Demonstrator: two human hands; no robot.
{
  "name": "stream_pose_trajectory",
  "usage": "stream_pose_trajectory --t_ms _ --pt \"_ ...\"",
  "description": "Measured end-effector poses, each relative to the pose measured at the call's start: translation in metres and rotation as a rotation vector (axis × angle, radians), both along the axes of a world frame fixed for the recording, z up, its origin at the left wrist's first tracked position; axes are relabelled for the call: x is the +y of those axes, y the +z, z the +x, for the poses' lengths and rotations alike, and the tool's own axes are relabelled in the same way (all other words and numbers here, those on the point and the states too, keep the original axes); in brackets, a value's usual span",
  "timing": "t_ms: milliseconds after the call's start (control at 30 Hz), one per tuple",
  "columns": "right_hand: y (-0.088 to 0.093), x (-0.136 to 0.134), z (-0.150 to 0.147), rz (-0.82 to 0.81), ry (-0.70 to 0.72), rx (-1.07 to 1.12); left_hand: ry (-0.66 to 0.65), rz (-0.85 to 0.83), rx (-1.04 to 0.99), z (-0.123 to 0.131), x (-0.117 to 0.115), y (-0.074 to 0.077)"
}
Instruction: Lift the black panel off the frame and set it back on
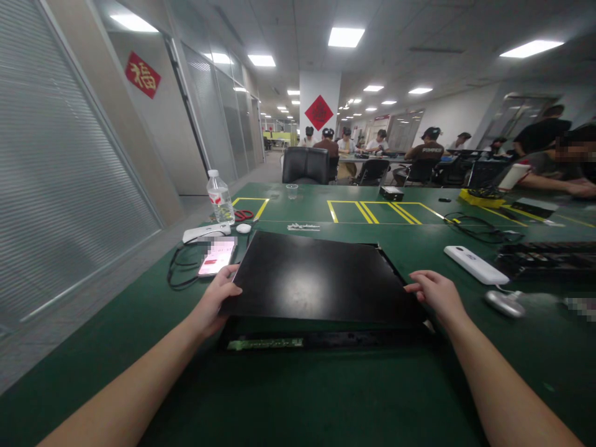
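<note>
A large flat black panel (316, 276) lies over a black chassis on the green table, its near edge raised a little. Below that edge a green circuit strip (265, 343) shows in the chassis. My left hand (215, 299) grips the panel's near left corner, fingers curled on its edge. My right hand (435, 293) holds the near right corner, fingers bent over the edge.
Left of the panel lie a phone (215, 257), a black cable (179, 273), a white device (205, 233), a water bottle (220, 197) and red scissors (243, 215). Right: a white power bank (475, 264), a grey mouse (505, 303), black cables (479, 228). People sit at far tables.
</note>
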State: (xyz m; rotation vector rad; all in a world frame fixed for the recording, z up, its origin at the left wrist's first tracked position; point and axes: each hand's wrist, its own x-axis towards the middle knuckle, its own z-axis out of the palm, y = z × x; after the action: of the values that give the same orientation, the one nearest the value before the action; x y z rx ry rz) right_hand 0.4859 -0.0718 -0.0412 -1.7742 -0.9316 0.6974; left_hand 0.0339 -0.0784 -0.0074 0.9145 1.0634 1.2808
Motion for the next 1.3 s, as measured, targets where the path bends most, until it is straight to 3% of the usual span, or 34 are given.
stream_pose_trajectory --t_ms 433,867,1300 --pt "0.003 -0.004 -0.002 -0.035 0.016 -0.166 -0.016 -0.028 -0.018 -0.001 0.003 -0.008" --pt "0.001 -0.002 0.003 -0.078 0.018 -0.264 -0.033 -0.030 0.013 0.001 0.003 -0.007" --pt "0.011 -0.004 -0.006 -0.163 0.042 -0.472 -0.058 -0.024 0.025 0.000 0.004 -0.010"
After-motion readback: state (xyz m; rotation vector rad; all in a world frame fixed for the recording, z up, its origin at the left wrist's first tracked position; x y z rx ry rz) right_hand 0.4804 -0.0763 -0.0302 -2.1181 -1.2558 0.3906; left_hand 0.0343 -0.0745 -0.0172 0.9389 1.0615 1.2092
